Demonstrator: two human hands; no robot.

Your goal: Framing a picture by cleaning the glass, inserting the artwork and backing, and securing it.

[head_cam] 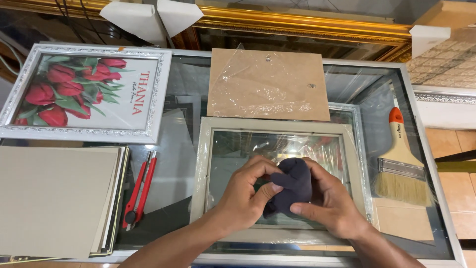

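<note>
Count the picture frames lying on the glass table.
2: a silver frame holding a tulip print at the far left, and a pale frame in the middle under both hands. More may lie hidden beneath.

Glass table (183, 89): open strip between red knife (140, 189) and grey frame (277, 126). Brush (402, 164) blocks right edge, brown board (267, 84) blocks behind, card stack (54, 198) left.

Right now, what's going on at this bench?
A person is working at a glass-topped table. Both hands, left hand and right hand, grip a wadded dark blue cloth and press it on the glass pane of a pale grey rectangular picture frame lying flat. A brown backing board lies beyond it, a wide wooden-handled paintbrush to the right, a red utility knife and a silver frame with a red tulip print to the left.
</note>
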